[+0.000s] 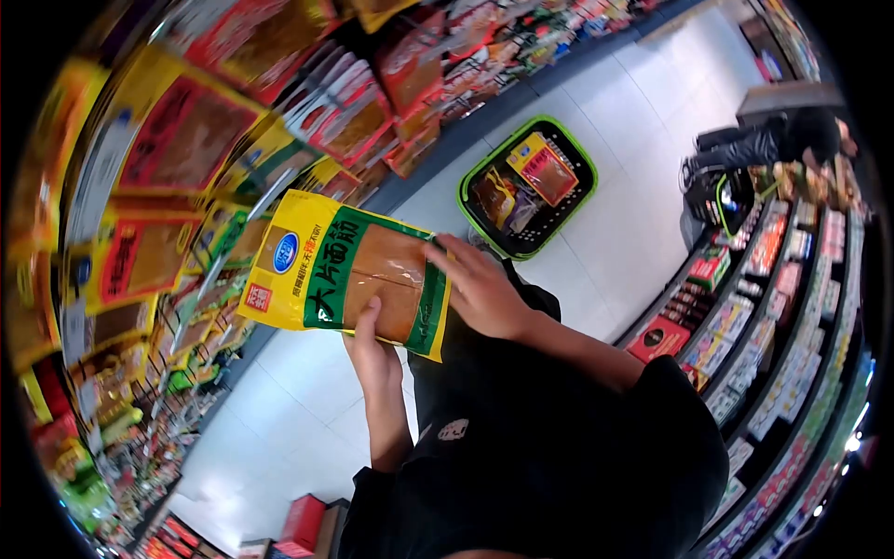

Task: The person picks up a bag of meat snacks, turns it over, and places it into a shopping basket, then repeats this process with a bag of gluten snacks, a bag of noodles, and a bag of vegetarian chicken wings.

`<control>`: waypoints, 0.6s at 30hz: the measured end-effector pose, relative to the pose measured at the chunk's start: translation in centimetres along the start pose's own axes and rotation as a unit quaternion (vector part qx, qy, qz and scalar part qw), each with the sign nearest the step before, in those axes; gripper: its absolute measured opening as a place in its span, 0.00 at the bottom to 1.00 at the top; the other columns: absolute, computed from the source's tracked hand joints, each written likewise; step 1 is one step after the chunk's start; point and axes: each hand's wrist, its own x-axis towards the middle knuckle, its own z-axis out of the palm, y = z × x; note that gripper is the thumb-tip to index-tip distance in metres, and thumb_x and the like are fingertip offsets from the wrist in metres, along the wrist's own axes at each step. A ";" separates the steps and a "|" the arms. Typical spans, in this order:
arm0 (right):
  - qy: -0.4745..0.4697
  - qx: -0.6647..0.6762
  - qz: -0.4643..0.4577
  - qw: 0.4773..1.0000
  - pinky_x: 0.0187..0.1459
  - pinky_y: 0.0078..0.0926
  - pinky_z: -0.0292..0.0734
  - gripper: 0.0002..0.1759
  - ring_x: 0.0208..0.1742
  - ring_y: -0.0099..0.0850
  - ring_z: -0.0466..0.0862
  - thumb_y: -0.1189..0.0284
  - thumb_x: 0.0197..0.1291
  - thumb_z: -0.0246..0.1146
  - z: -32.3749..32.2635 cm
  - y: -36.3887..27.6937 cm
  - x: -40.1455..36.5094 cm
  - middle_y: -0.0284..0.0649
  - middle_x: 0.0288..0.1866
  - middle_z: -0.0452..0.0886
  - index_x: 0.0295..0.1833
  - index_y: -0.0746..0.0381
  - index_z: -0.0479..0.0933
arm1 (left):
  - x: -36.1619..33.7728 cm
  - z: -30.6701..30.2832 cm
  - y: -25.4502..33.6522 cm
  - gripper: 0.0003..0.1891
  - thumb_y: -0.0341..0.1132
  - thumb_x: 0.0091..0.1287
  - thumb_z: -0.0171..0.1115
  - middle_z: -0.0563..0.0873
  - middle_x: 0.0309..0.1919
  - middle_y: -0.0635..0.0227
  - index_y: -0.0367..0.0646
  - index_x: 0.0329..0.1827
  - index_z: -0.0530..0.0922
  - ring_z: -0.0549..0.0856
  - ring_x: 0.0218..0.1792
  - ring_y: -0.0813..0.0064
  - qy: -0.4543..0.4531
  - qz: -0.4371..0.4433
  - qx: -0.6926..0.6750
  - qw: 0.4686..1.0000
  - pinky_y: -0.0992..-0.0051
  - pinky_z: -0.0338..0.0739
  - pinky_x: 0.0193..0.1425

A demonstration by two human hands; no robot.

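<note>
A flat yellow and green snack packet [372,279] with a clear window is held up in front of me, showing brown gluten sheets inside. My left hand [374,359] grips its lower edge, thumb on the front and the other fingers hidden behind. At the right edge is my right hand [484,291], with its fingers bent over the front of the same packet; its thumb is out of sight. Both hands are touching this packet. Just left of it are shelf rows of similar yellow and red snack packets [191,130].
A black shopping basket with a green rim [468,177] stands on the tiled floor [615,102], holding several packets. Another shelf of boxed goods [745,326] curves along the right. A person in dark clothing [750,147] is by a second basket [722,200].
</note>
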 end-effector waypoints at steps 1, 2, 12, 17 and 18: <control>0.031 0.036 0.025 0.999 0.63 0.37 0.61 0.32 0.64 0.44 0.66 0.81 0.54 0.55 -0.5 2.5 -0.7 0.51 0.64 0.65 0.67 0.61 0.60 | 0.4 1.1 -0.7 0.26 0.26 0.58 0.60 0.75 0.54 0.61 0.36 0.60 0.64 0.74 0.55 0.67 -0.004 -0.011 0.021 1.000 0.70 0.65 0.62; 0.060 0.074 0.054 0.994 0.63 0.36 0.62 0.31 0.64 0.43 0.68 0.79 0.57 0.55 -0.8 5.3 -1.7 0.51 0.63 0.66 0.68 0.63 0.57 | 0.7 2.2 -1.3 0.26 0.26 0.57 0.60 0.74 0.54 0.61 0.36 0.60 0.64 0.74 0.55 0.68 -0.023 -0.020 0.040 0.999 0.70 0.65 0.62; -0.048 0.569 0.295 0.767 0.57 0.21 0.67 0.28 0.52 0.25 0.75 0.66 0.56 0.63 -8.6 23.3 -4.3 0.37 0.50 0.78 0.60 0.66 0.68 | 5.3 13.0 -13.0 0.25 0.25 0.56 0.64 0.79 0.50 0.62 0.35 0.58 0.69 0.78 0.50 0.72 -0.219 -0.246 0.227 0.916 0.72 0.70 0.57; -0.031 0.530 0.356 0.769 0.47 0.20 0.74 0.18 0.43 0.21 0.78 0.73 0.53 0.65 -11.6 32.7 -5.2 0.32 0.41 0.80 0.51 0.63 0.74 | 8.7 16.3 -24.1 0.24 0.32 0.58 0.66 0.80 0.46 0.64 0.35 0.55 0.70 0.80 0.44 0.74 -0.279 -0.181 0.362 0.871 0.75 0.75 0.49; -0.052 0.492 0.382 0.781 0.46 0.21 0.75 0.17 0.42 0.21 0.78 0.73 0.54 0.64 -12.2 34.9 -5.6 0.32 0.40 0.80 0.50 0.63 0.75 | 9.4 16.8 -25.7 0.24 0.33 0.58 0.66 0.80 0.45 0.64 0.36 0.56 0.69 0.80 0.44 0.75 -0.284 -0.178 0.358 0.872 0.75 0.74 0.49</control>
